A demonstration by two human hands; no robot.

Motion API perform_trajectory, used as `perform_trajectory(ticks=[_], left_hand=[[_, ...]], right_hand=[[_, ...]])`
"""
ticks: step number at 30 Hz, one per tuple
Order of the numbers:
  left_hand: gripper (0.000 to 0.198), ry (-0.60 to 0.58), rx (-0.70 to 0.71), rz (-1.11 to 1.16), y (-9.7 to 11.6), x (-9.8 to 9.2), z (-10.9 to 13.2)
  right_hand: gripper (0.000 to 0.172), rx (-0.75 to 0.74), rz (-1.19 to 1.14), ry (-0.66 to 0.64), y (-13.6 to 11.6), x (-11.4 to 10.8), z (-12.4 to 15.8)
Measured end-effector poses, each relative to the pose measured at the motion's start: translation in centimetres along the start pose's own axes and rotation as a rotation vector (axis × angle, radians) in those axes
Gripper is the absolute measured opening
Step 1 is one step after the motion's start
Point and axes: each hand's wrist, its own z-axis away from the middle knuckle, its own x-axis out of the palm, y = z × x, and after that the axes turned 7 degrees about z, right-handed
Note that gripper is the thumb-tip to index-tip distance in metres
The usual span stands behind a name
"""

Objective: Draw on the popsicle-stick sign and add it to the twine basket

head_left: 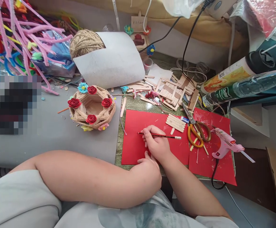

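Head view: right hand (155,145) pinches thin black pencil (171,137); left hand (145,166) steadies red paper sheet (133,148), openness unclear. Best pin sheet firmly.

Well to the right of the right hand (155,144) that grips the pencil (161,136), a clear plastic bottle (247,86) lies on its side. Its green label (223,94) carries a white brand word, perhaps beginning with "D", too skewed to read. The orange tube (225,76) just beyond it has a white printed patch, and the wooden sign (138,23) far beyond the grip has writing, both illegible.
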Motion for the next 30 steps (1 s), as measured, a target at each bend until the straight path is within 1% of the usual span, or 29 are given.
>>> perform_trajectory(ticks=[3,5,7,9,10,11,13,15,16,18,22,24,27,30], left_hand=[[0.036,0.014,0.017,-0.008,0.1,0.3,0.0],[0.035,0.0,0.03,0.0,0.1,0.3,0.0],[0.032,-0.012,0.023,0.016,0.1,0.2,0.1],[0.028,-0.019,0.027,0.031,0.1,0.1,0.1],[0.027,-0.021,0.031,0.032,0.1,0.1,0.1],[0.027,-0.016,0.029,0.024,0.1,0.1,0.0],[0.032,0.001,0.008,-0.006,0.1,0.1,0.0],[0.038,-0.006,-0.016,-0.046,0.2,0.1,-0.1],[0.04,-0.019,-0.019,-0.062,0.2,0.0,-0.1],[0.041,-0.04,-0.009,-0.084,0.2,0.0,-0.1],[0.041,0.005,0.017,-0.114,0.1,0.2,0.0],[0.042,0.034,0.015,-0.113,0.2,0.6,0.0],[0.041,0.052,0.005,-0.112,0.5,1.3,0.0],[0.04,0.087,0.006,-0.137,0.7,2.0,-0.1]], right_hand=[[0.036,0.038,-0.056,-0.008,0.3,-0.1,0.2],[0.035,0.015,-0.044,-0.008,0.3,-0.1,0.3],[0.033,-0.066,0.025,-0.026,0.0,-0.1,0.3],[0.031,-0.171,0.099,-0.088,-0.4,-0.1,0.2],[0.03,-0.212,0.127,-0.116,-0.5,-0.1,0.1],[0.029,-0.23,0.147,-0.119,-0.6,-0.1,0.0],[0.029,-0.192,0.155,-0.039,-0.6,-0.3,-0.3],[0.03,-0.113,0.142,0.075,-0.3,-0.5,-0.6],[0.03,-0.085,0.132,0.101,-0.1,-0.6,-0.8],[0.03,-0.066,0.106,0.098,0.2,-0.7,-0.9],[0.026,-0.057,-0.022,0.085,0.2,-0.8,-0.5],[0.022,-0.06,-0.062,0.059,-0.2,-0.8,-0.1],[0.021,-0.029,-0.087,-0.004,-1.3,-0.7,0.1],[0.022,-0.019,-0.057,-0.051,-2.5,-0.2,-0.7]])
